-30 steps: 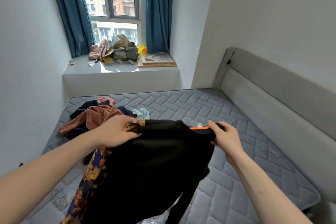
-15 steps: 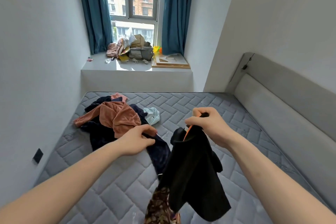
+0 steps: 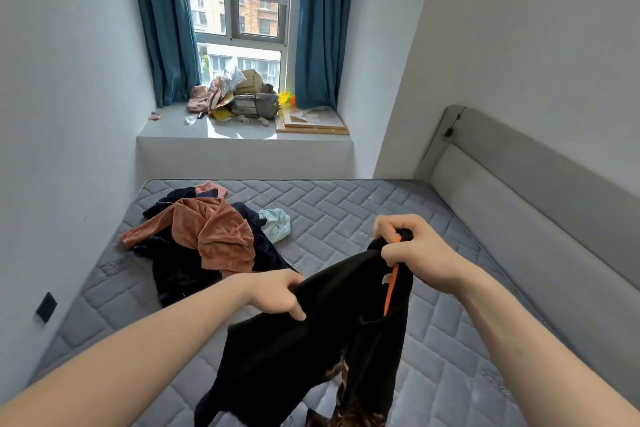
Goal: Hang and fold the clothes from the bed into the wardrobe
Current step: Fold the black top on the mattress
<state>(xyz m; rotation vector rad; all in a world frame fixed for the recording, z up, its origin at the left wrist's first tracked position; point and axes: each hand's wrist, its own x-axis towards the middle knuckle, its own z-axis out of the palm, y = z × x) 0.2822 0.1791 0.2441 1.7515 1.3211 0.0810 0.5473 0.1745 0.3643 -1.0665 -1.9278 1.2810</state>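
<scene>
I hold a black garment (image 3: 311,336) with an orange strip at its neck above the grey mattress (image 3: 353,215). My right hand (image 3: 420,253) grips its top edge at the orange strip. Lower and to the left, my left hand (image 3: 277,291) grips another part of the black cloth. A patterned fabric (image 3: 349,402) hangs under the garment. At the far left of the bed lies a pile: a rust-pink velvet top (image 3: 211,230), dark navy clothes (image 3: 180,270) and a pale blue piece (image 3: 277,224). No wardrobe is in view.
A padded grey headboard (image 3: 540,211) runs along the right side. White walls close the left and back. The window ledge (image 3: 242,135) behind the bed carries bags, boxes and flat boards, with teal curtains on both sides.
My left hand let go of the garment's shoulder, reached toward the pile, and now grips the black cloth lower down. The right hand kept the neck edge; the garment hangs bunched instead of spread.
</scene>
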